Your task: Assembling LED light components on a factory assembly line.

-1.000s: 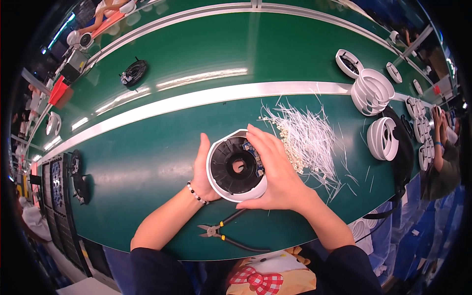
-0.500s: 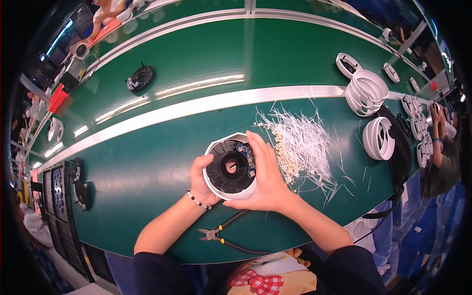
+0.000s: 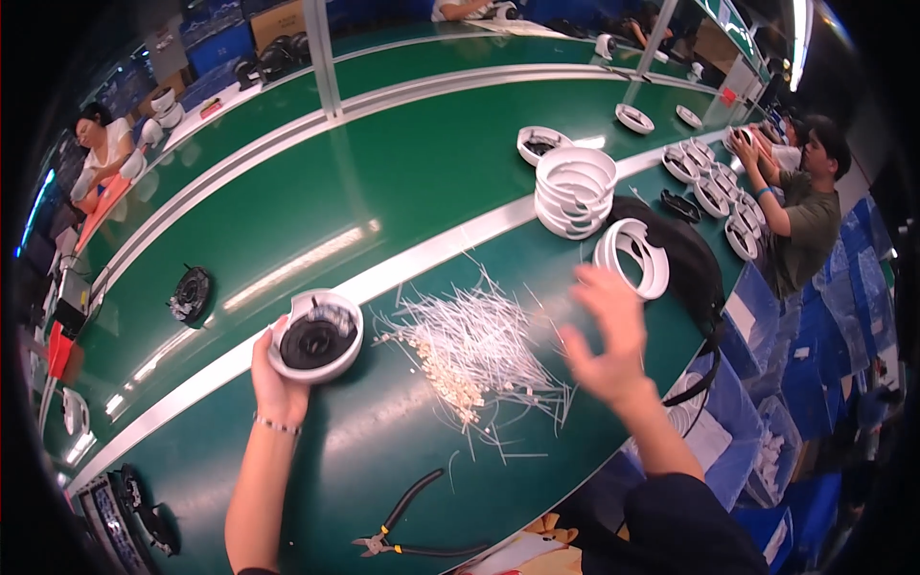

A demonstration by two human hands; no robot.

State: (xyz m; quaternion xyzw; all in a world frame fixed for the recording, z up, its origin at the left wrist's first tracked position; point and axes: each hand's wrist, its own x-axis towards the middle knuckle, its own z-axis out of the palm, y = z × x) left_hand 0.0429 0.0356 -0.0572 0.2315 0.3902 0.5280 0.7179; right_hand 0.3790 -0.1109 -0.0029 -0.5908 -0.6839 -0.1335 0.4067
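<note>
Lying at the frame's bottom middle are pliers (image 3: 379, 543). Left of center, the left hand (image 3: 278, 391) grips a white shell (image 3: 333, 367) with a black part (image 3: 311, 343) inside. At right, the right hand (image 3: 610, 347) has its fingers apart by a white ring (image 3: 655, 270), maybe touching. Past it stand stacked white rings (image 3: 573, 165).

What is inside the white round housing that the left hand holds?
Inside the white housing sits a black round part; whatever lies beneath that part is covered.
</note>
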